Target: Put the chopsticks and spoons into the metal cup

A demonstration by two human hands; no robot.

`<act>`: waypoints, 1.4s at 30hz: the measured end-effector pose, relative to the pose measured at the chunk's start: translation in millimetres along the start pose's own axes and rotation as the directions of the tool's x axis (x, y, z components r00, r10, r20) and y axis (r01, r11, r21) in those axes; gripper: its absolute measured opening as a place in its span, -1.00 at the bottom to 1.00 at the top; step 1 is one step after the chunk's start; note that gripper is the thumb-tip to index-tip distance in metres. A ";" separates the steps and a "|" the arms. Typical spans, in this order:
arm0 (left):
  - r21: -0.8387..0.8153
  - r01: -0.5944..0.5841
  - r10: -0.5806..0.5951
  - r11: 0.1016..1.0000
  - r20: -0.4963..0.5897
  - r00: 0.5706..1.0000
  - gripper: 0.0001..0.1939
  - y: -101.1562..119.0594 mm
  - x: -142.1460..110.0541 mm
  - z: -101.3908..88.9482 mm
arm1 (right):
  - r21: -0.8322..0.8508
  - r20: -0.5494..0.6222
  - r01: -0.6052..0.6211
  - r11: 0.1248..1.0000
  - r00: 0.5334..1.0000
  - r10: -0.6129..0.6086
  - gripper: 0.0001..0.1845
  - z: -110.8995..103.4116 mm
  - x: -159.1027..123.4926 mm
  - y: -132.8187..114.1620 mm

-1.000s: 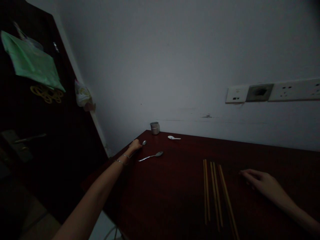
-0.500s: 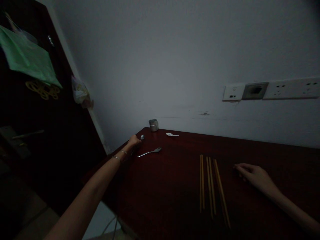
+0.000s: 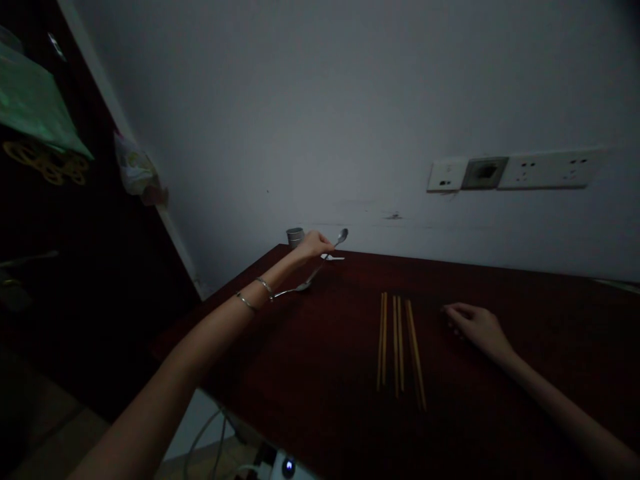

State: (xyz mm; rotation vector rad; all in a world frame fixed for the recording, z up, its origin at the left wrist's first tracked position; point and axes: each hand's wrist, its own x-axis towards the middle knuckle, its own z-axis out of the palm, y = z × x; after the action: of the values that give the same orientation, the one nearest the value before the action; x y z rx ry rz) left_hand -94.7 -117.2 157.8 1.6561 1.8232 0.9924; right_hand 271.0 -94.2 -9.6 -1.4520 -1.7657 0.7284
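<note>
My left hand [image 3: 316,244] is closed on the handle of a metal spoon [image 3: 343,235], held above the table with its bowl pointing up and to the right. Below it, a second metal spoon [image 3: 303,287] lies on the table, partly behind my wrist. A small white spoon [image 3: 336,258] rests farther back, partly hidden by the held spoon. Beside my left hand stands a grey metal mug [image 3: 295,236] at the far corner. On the right, my right hand [image 3: 477,327] rests on the table with curled fingers and nothing visible in them. Several wooden chopsticks [image 3: 400,347] lie to its left.
The dark red table [image 3: 320,360] meets a white wall [image 3: 300,120] with a row of sockets [image 3: 510,172]. A dark door with hanging cloth [image 3: 37,100] and a plastic bag [image 3: 135,170] are on the left. Cables [image 3: 205,433] run below the table edge.
My left hand has lifted the metal spoon off the table near the left edge and moved it right and up. My right hand stays by the chopsticks. The view has shifted slightly.
</note>
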 end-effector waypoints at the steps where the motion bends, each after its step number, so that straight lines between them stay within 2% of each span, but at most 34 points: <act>1: 0.014 -0.076 0.076 0.997 0.032 0.997 -0.89 12.3 -2.7 13.5 | 0.022 -0.011 -0.003 1.000 1.000 0.003 -0.54 0.0 -1.0 -0.9; 4: -0.008 -0.173 0.173 0.985 0.098 0.980 -0.90 41.5 -7.9 53.8 | 0.088 -0.046 0.002 0.996 0.999 0.002 -0.56 -0.3 -3.4 -4.2; 8: -0.080 -0.214 0.223 0.974 0.130 0.966 -0.87 65.1 -10.3 101.0 | 0.176 -0.091 0.007 0.984 0.996 0.009 -0.59 -1.3 -5.7 -10.0; 11: -0.121 -0.240 0.257 0.963 0.161 0.953 -0.89 75.1 -11.8 126.9 | 0.244 -0.118 0.011 0.970 0.993 0.019 -0.62 -1.5 -6.4 -12.2; 14: -0.156 -0.231 0.259 0.960 0.191 0.947 -0.88 79.5 -11.7 143.0 | 0.299 -0.133 0.020 0.954 0.991 0.022 -0.64 -1.2 -5.5 -11.3; 18: -0.164 -0.225 0.254 0.961 0.186 0.949 -0.88 78.9 -7.8 151.9 | 0.379 -0.131 0.033 0.925 0.991 0.018 -0.68 -1.2 -3.2 -13.6; 21: -0.178 -0.216 0.246 0.960 0.169 0.954 -0.87 76.7 -4.8 154.5 | 0.522 -0.100 0.039 0.852 0.995 0.015 -0.70 2.1 -4.6 -29.1; 23: -0.193 -0.204 0.236 0.960 0.165 0.958 -0.86 75.0 -3.7 157.1 | 0.636 -0.027 0.015 0.772 1.000 0.003 -0.70 8.1 -8.8 -47.5; 27: -0.241 -0.181 0.226 0.954 0.173 0.959 -0.86 72.0 -2.2 166.4 | 0.786 0.164 -0.129 0.604 0.986 -0.003 -0.70 27.5 -23.7 -86.8; 31: -0.295 -0.156 0.208 0.943 0.154 0.966 -0.87 71.2 -1.7 172.3 | 0.797 0.236 -0.215 0.564 0.971 0.036 -0.63 41.6 -37.0 -102.9; 34: -0.342 -0.146 0.191 0.928 0.103 0.976 -0.87 72.7 -2.7 169.7 | 0.792 0.206 -0.207 0.575 0.976 0.067 -0.61 42.4 -40.2 -101.9; 37: -0.430 -0.125 0.154 0.894 0.033 0.988 -0.86 73.9 -3.2 164.2 | 0.801 0.127 -0.158 0.577 0.987 0.094 -0.61 37.0 -37.6 -99.8; 42: -0.517 -0.142 0.156 0.844 -0.017 0.988 -0.82 74.8 -2.9 157.5 | 0.781 -0.030 -0.023 0.624 0.997 0.075 -0.64 12.8 -26.3 -102.0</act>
State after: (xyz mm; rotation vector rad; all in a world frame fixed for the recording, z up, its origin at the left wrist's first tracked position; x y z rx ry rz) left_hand 72.7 -89.5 117.7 1.4672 1.2611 1.3779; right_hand 205.2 -140.4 59.6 -0.8823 -1.0945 1.2711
